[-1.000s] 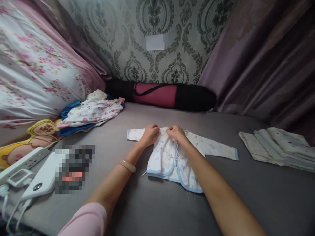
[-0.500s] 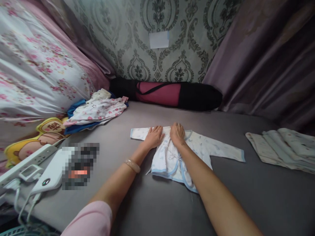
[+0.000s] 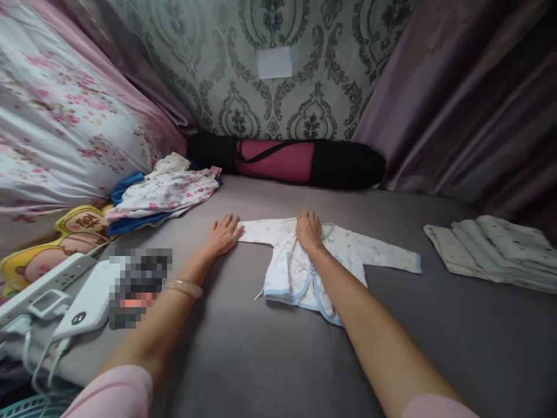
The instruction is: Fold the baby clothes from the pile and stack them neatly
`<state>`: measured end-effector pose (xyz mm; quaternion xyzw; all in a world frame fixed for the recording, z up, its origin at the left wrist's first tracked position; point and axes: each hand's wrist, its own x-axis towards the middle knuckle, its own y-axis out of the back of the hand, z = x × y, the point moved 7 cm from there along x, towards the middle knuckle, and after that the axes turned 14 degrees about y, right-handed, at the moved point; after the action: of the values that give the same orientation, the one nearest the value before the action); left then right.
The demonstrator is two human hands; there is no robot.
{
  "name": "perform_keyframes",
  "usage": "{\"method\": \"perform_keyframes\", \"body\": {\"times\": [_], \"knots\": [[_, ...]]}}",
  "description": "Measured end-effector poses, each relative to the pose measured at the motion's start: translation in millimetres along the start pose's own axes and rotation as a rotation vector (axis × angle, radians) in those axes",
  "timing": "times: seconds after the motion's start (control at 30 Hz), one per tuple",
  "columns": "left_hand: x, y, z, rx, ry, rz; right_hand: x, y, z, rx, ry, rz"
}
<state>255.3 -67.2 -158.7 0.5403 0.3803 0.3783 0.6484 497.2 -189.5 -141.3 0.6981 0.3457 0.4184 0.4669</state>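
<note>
A small white baby shirt [image 3: 282, 273] with light blue trim and ties lies spread on the grey bed sheet [image 3: 261, 354], its sleeves stretched out to both sides. My left hand [image 3: 225, 234] rests flat on the end of the left sleeve, fingers apart and palm down, covering the cuff. Near the neckline, my right hand [image 3: 308, 230] presses on the shirt with its fingers curled and closed; whether they pinch the cloth is hidden.
Folded cloths [image 3: 491, 249] lie at the right. A crumpled pile of clothes [image 3: 165, 194], a yellow cushion [image 3: 39, 261], a power strip [image 3: 65, 276] and a white power bank [image 3: 89, 302] are on the left. A black and red bag [image 3: 278, 162] lies along the wall.
My left hand has slid left from the shirt's shoulder to the sleeve end. My right hand stays near the neckline. The view has shifted slightly.
</note>
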Motion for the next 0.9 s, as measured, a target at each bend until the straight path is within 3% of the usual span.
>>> {"method": "perform_keyframes", "body": {"times": [0.07,0.13,0.2,0.27,0.4,0.5,0.63,0.9], "knots": [[-5.3,6.9,-8.1,0.002,0.048,0.02,2.6,3.1,1.6,0.075,0.018,-0.05],[-17.5,19.9,-1.0,-0.035,0.023,0.105,4.1,9.1,5.2,0.179,0.05,-0.134],[-39.4,35.9,21.9,-0.124,-0.095,0.205,0.4,21.8,12.5,0.253,0.07,-0.201],[-70.1,49.2,55.5,-0.239,-0.266,0.247,-11.2,43.2,20.7,0.288,0.092,-0.184],[-137.2,49.5,131.0,-0.377,-0.586,0.039,-59.6,80.6,23.6,0.361,0.171,-0.166],[-167.0,35.4,166.6,-0.345,-0.627,-0.056,-103.0,83.1,13.9,0.387,0.212,-0.34],[-173.0,14.1,176.5,-0.229,-0.486,-0.014,-143.9,72.0,1.1,0.323,0.215,-0.584],[-176.7,-1.7,170.4,-0.099,-0.381,0.118,-165.0,76.3,-11.8,0.171,0.233,-0.64]]}}
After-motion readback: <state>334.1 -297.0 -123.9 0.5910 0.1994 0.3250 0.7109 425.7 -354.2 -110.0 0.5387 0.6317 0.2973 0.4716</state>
